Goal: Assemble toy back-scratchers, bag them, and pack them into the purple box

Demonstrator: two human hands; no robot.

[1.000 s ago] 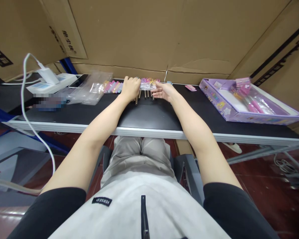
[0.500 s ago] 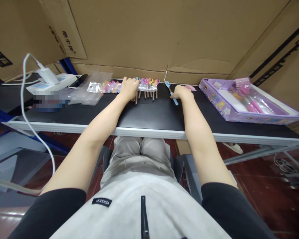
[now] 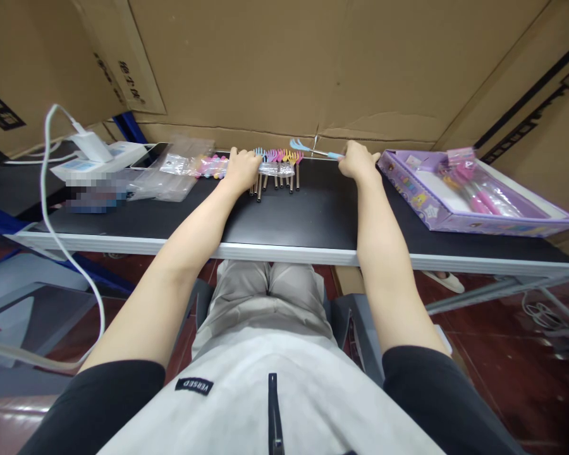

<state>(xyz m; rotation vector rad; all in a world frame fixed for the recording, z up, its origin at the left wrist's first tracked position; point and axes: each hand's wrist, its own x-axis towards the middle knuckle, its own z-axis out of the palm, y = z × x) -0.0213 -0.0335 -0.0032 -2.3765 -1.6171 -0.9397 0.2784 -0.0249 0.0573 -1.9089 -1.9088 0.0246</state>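
Note:
My right hand grips the blue handle of a back scratcher. Its metal rod and light-blue claw point left, tilted up off the table. My left hand is curled at the left end of a row of claw heads on metal rods, in blue, purple, pink and yellow. What its fingers hold, if anything, is hidden. Clear plastic bags lie across part of the rods. Left of this hand lie several colourful handles.
Clear plastic bags and a dark phone lie on the left, near a white power strip with a cable. On the right stands a purple open box holding bagged pink items. Cardboard walls border the table's back.
My right hand has moved slightly right and back, lifting the blue back scratcher and swinging its claw to the left. My left hand has barely shifted.

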